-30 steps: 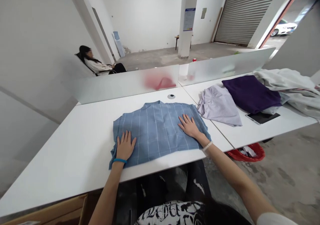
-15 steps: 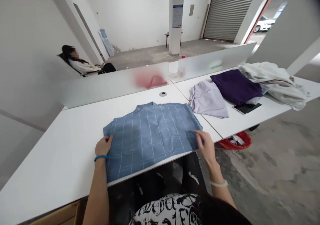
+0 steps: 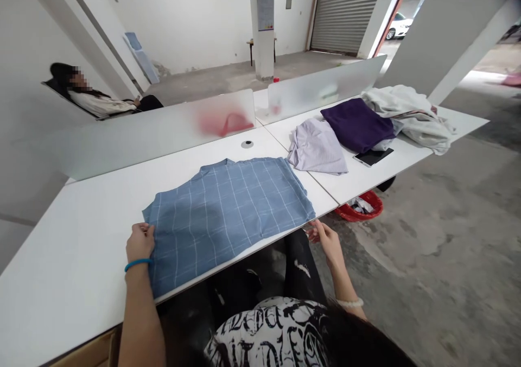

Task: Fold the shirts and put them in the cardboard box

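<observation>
Since the earlier frame, our right hand has come off the blue checked shirt and dropped past the near edge of the white table. Its fingers are drawn into a narrow pinch just beside the shirt's near right corner, though we cannot tell whether they hold the hem. Our left hand is at the near left corner, its fingers curled tightly on the cloth. The shirt lies flat, its near side reaching the table's edge, with white tabletop running on to its left. Beyond it stands a frosted divider. On the adjoining table to our right lie a lilac striped shirt, a dark purple sweater, a grey garment heap and a phone. A red basket sits on the floor beyond the near edge.
</observation>
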The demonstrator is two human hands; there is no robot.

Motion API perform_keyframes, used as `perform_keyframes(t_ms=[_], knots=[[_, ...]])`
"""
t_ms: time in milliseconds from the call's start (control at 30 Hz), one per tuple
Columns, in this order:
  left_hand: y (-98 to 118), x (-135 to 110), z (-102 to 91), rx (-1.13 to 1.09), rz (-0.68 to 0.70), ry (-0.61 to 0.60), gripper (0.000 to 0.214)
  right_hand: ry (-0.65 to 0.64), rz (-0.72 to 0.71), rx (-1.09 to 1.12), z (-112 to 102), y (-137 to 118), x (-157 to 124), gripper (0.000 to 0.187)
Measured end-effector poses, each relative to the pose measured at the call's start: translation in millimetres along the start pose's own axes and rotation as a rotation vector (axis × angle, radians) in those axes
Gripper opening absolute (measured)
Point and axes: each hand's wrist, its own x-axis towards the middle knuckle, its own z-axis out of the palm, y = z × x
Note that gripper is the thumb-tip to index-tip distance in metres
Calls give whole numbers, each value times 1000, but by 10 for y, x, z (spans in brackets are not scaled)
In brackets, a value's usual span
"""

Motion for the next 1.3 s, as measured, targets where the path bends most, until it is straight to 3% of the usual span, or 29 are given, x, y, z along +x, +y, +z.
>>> perform_keyframes(t_ms=[133, 267, 367, 533, 767, 1000, 1067, 1200, 1300], knots=[[359, -381, -32, 49, 335, 145, 46, -32, 6, 41, 141, -52, 62, 54], [875, -993, 155, -33, 718, 7, 53, -23, 24, 122, 188, -19, 71, 50], [1121, -1332, 423, 19, 866, -76, 54, 3, 18, 120, 206, -7, 52, 50], [1154, -1472, 715, 129, 922, -135, 58, -9, 83, 16, 250, -42, 39, 55], [1132, -1427, 707, 175, 943, -138, 60, 37, -29, -56, 323, -80, 89, 41], [1111, -1650, 647, 140, 990, -215, 62, 309, -132, 12, 190, 52, -187, 40], [1126, -1693, 576, 123, 990, -264, 63, 279, -56, 118, 156, 151, -247, 39], [1350, -1559, 377, 52, 955, -359, 62, 81, 196, 461, 210, 270, -204, 42], [1656, -1331, 339, 17, 948, -273, 59, 26, 287, 583, 319, 268, -99, 46]])
